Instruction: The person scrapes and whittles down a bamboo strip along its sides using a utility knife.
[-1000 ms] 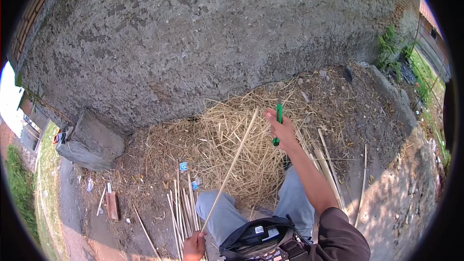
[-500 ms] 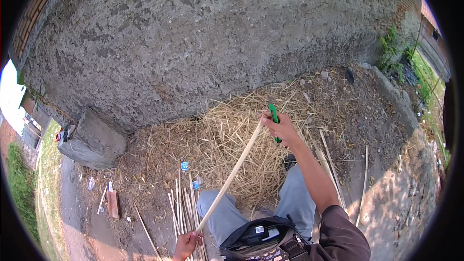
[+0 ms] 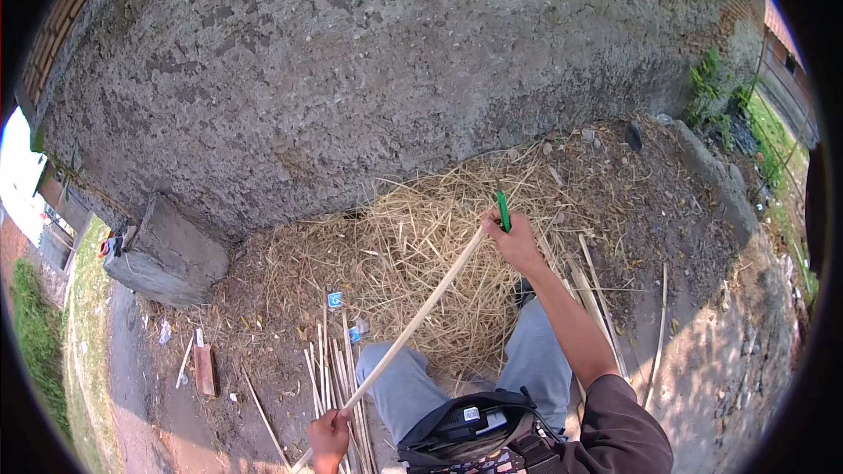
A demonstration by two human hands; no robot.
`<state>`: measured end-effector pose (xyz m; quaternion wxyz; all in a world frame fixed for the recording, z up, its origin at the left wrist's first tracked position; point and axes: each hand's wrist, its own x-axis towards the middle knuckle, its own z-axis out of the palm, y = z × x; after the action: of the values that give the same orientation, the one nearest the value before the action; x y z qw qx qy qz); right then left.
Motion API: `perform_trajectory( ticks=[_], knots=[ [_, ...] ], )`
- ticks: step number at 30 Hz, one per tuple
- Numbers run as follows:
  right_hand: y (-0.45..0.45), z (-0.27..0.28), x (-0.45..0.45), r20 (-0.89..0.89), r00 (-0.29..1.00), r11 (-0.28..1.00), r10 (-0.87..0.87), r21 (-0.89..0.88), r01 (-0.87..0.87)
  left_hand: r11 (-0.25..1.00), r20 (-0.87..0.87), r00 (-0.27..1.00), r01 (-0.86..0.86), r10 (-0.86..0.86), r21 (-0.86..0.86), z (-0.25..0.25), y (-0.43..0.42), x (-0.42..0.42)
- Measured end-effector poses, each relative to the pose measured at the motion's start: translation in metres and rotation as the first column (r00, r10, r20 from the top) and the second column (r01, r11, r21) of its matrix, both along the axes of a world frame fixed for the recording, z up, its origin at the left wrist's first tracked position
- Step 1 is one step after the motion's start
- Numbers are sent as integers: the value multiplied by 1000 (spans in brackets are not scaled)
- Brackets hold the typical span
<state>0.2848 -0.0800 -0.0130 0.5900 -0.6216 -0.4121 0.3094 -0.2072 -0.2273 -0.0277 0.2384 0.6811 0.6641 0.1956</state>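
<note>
Your right hand (image 3: 514, 241) had come onto the upper end of the pale strip (image 3: 421, 312). A second earlier that end stood free, just beside your fingers, while you gripped the green cutter (image 3: 503, 208) with its blade pointing up. At this moment the hand held the cutter and, it appeared, pinched the strip's tip as well, with the green handle rising beyond the fingers. The blade, visible before, could not be made out, so whether it touched the strip was impossible to tell.

Your left hand (image 3: 328, 434) had shifted outward and was closed around the strip near its lower end, with a short length showing past it. The strip slanted between your hands, crossing over your left leg (image 3: 395, 395) and the pile of thin shavings (image 3: 474, 316). For the work under way, this seemed to mean the strip was steadied at two places rather than one, with the cutter close to its upper end.

Around you little had changed: loose strips (image 3: 341, 377) lay on the ground (image 3: 285, 351) beside that leg, and the bag (image 3: 457, 432) sat open at your waist.
</note>
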Motion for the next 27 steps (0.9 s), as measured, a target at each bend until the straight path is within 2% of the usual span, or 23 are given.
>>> perform_trajectory(
  ticks=[2, 6, 7, 9, 10, 11, 12, 13, 14, 15, 17, 19, 21, 22, 24, 25, 27],
  knots=[
    [-2, -1, 0, -2, 1000, 1000, -13, -10, 13, 993, -71, 996, -54, 62, 103, -1, 2, 2],
    [-8, 5, 0, -23, 998, 997, -61, -44, 60, 968, -155, 971, -147, 180, 204, 7, 7, 23],
    [-6, 1, 6, -46, 997, 998, -60, 0, 60, 968, -156, 971, -148, 181, 203, 8, 9, 26],
    [-2, -2, 16, -68, 996, 997, -57, 46, 60, 962, -189, 978, -29, 83, 270, 8, 16, 31],
    [1, -2, 20, 7, 989, 987, -149, 56, 148, 962, -188, 979, -29, 83, 273, 9, 20, 33],
    [0, -4, 23, 80, 967, 969, -240, 69, 235, 980, -87, 996, -19, 37, 200, 10, 24, 34],
    [-4, -5, 25, 80, 967, 969, -242, 68, 237, 992, 19, 1000, -1, -1, 126, 10, 27, 35],
    [-8, -6, 26, 204, 936, 958, -286, 87, 273, 992, 21, 1000, 0, -3, 129, 9, 29, 36],
    [-11, -7, 25, 323, 889, 946, -325, 113, 305, 1000, 164, 986, -24, 21, 15, 8, 32, 38],
    [-17, -6, 18, 324, 888, 946, -325, 118, 303, 994, 301, 952, -31, 61, -103, 6, 34, 40],
    [-39, 1, -8, 316, 937, 989, -150, 62, 137, 990, 372, 925, -34, 84, -137, -2, 37, 49],
    [-61, 14, -34, 429, 900, 996, 82, -12, -85, 974, 469, 873, -30, 135, -224, -1, 34, 61],
    [-74, 15, -60, 509, 858, 970, 73, 164, -180, 974, 507, 850, -31, 144, -225, -12, 35, 68],
    [-78, 15, -68, 508, 858, 971, 73, 161, -178, 974, 544, 825, -33, 153, -223, -14, 34, 72],
    [-82, 16, -82, 547, 837, 941, 13, 277, -195, 979, 516, 843, -58, 153, -195, -12, 30, 81],
    [-84, 21, -86, 554, 831, 950, 40, 237, -204, 983, 488, 859, -83, 153, -162, -11, 29, 84],
    [-77, 10, -89, 577, 817, 943, 16, 264, -205, 992, 428, 897, -79, 112, -95, -19, 25, 85]
  ],
)
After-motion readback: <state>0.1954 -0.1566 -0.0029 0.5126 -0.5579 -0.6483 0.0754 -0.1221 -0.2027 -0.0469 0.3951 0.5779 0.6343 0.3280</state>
